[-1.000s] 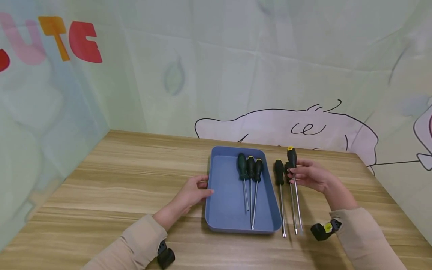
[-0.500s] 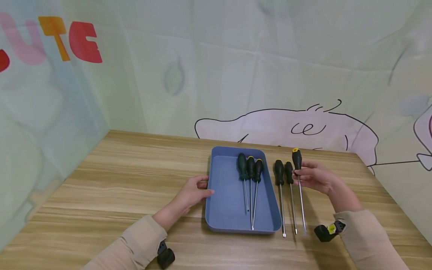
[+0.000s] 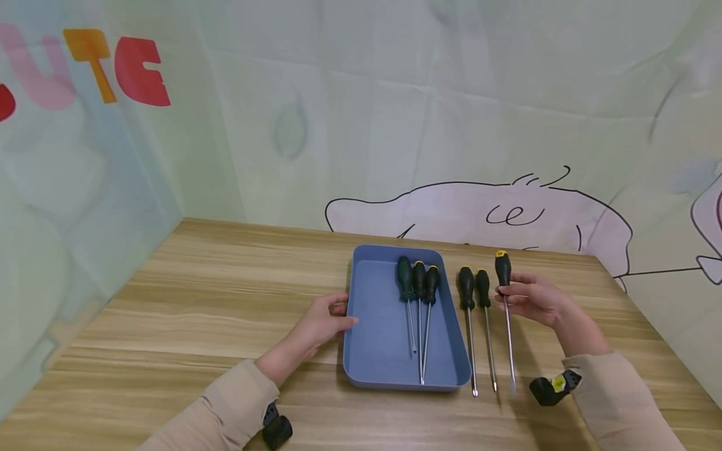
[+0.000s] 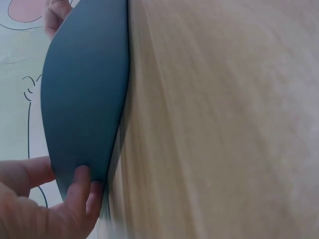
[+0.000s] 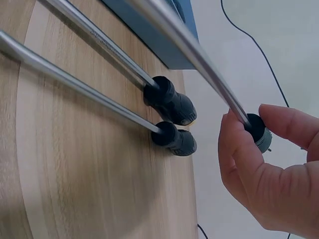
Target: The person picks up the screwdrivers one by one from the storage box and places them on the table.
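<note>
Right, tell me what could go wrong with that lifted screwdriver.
The right hand pinches the lifted screwdriver low on its handle, near the shaft, so it might pivot or slip.

It is close beside the two loose screwdrivers on the table; setting it down there could knock them.

The left hand grips the rim of the tray; a tug could roll the three screwdrivers inside.

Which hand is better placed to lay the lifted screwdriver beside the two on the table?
Probably the right hand: it pinches that screwdriver, close to the other two. The left hand holds the tray by its opposite side.
</note>
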Tool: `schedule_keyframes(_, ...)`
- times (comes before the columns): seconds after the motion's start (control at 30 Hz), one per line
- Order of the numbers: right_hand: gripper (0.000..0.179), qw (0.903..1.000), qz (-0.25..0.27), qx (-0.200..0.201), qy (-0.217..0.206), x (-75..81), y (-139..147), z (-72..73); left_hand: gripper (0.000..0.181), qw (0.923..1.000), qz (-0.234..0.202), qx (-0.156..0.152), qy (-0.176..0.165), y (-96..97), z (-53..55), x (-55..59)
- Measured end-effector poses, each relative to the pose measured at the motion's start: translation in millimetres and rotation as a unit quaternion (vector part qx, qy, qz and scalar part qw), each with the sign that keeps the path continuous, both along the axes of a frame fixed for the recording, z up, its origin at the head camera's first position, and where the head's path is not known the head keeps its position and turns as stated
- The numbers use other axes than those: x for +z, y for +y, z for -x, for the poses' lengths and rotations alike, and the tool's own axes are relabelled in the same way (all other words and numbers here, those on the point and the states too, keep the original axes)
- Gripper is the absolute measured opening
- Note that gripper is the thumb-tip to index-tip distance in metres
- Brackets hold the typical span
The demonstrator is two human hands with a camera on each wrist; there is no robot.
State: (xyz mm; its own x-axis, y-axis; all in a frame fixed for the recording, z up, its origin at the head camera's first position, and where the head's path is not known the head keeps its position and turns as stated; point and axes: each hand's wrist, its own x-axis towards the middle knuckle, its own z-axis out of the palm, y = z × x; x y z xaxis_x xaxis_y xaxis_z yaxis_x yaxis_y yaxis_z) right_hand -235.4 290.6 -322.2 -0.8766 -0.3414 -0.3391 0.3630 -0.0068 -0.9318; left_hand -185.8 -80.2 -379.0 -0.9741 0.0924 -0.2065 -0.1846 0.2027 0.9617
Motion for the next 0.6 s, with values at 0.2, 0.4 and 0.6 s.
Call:
schedule_keyframes(0.2,0.068,1.0,-0.002,-0.004,-0.002,-2.8,5.4,1.0,0.05,1.0,0.002,0.0,0.001,-0.1,-0.2,-0.4)
schedule_keyframes(0.4,0.072,0.9998,-0.004,-0.019,-0.01,-6.4,9.1,2.3,0.049,1.0,0.004,0.004,-0.005,0.5,1.3,-0.8)
schedule_keyframes(0.6,0.068,0.9993,-0.012,-0.03,-0.018,-10.0,10.8,5.0,0.05,1.0,0.003,0.004,-0.007,0.6,0.6,-0.5)
